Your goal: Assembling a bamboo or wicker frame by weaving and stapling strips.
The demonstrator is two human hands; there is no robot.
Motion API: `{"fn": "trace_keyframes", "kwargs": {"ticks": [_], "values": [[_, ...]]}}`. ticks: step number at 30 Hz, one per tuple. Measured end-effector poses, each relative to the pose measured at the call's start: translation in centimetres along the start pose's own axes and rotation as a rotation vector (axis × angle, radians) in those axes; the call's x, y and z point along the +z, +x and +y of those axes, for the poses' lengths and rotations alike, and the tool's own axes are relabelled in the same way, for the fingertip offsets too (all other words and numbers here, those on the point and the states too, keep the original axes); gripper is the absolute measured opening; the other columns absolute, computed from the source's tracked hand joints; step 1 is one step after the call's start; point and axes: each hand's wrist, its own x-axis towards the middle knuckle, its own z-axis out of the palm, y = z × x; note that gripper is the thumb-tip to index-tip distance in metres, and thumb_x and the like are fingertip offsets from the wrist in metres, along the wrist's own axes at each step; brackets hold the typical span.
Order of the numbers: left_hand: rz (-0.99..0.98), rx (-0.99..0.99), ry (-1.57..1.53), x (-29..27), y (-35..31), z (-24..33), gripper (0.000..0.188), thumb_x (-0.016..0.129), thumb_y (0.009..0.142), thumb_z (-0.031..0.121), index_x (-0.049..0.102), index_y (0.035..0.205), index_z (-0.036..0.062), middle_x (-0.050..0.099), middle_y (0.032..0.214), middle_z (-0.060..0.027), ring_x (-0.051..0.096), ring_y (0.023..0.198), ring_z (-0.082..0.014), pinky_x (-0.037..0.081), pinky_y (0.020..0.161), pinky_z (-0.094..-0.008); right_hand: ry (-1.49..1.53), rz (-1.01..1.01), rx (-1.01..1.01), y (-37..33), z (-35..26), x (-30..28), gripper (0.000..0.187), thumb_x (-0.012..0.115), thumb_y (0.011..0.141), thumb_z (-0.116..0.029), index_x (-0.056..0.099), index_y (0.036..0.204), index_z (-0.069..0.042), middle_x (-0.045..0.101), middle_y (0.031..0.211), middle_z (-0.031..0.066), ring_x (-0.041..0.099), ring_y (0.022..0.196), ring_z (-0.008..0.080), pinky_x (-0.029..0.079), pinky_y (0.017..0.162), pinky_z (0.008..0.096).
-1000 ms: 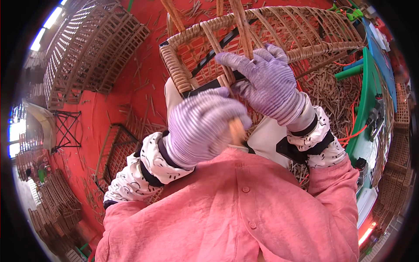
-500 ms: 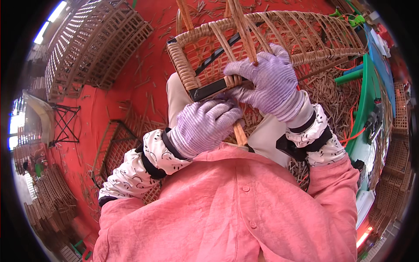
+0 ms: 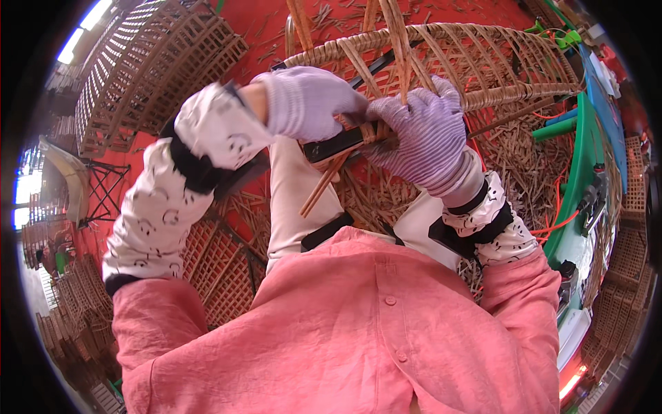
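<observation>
Binding cane strands [image 3: 336, 174] at the wicker frame [image 3: 483, 65] rim, twelve o'clock, both gloved hands, left hand [image 3: 310, 103] and right hand [image 3: 420, 138], are clenched on them; wrapping seems partly done, ends left loose.

Rattan frame [image 3: 483, 62]: woven tan wicker, curved ribs, braided rim, tilted across lap over red floor. Loose strips [image 3: 331, 181] stick out at near corner, slanting down. Dark bar [image 3: 334, 146] along near edge.

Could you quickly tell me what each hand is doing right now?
Left hand: closed on the wicker frame.
Right hand: closed around rattan strips.
</observation>
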Motion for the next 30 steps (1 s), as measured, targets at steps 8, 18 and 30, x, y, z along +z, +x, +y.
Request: {"fn": "trace_keyframes", "kwargs": {"ticks": [8,18,30], "values": [[-0.403,-0.047,-0.233,-0.4,1.8,-0.4,0.031,0.058,0.07,0.019,0.061,0.097,0.003,0.063,0.083,-0.0174,0.059,0.077,-0.0338,0.046,0.07,-0.0389,0.087,0.012,0.005,-0.1,-0.1,-0.2,0.047,0.07,0.06,-0.052,0.059,0.093,-0.021,0.06,0.079,0.0045,0.059,0.084,0.0219,0.029,0.093,0.0481],[-0.282,0.166,-0.229,-5.2,-0.4,1.0,0.015,0.054,0.069,0.011,0.057,0.081,0.0026,0.056,0.067,-0.0125,0.054,0.059,-0.025,0.044,0.055,-0.0325,0.079,0.033,0.01,-0.3,-0.1,0.0,0.044,0.069,0.061,-0.054,0.058,0.092,-0.024,0.06,0.076,0.0029,0.06,0.082,0.021,0.029,0.093,0.0464],[0.055,0.094,0.068,-2.6,-2.7,5.3,0.032,0.053,0.085,0.032,0.056,0.069,0.0052,0.053,0.059,-0.0107,0.056,0.056,-0.0295,0.045,0.05,-0.0352,0.054,0.066,0.024,-0.4,0.3,0.1,0.042,0.067,0.063,-0.054,0.058,0.091,-0.023,0.062,0.078,0.0034,0.061,0.08,0.0214,0.03,0.091,0.0461]]}}
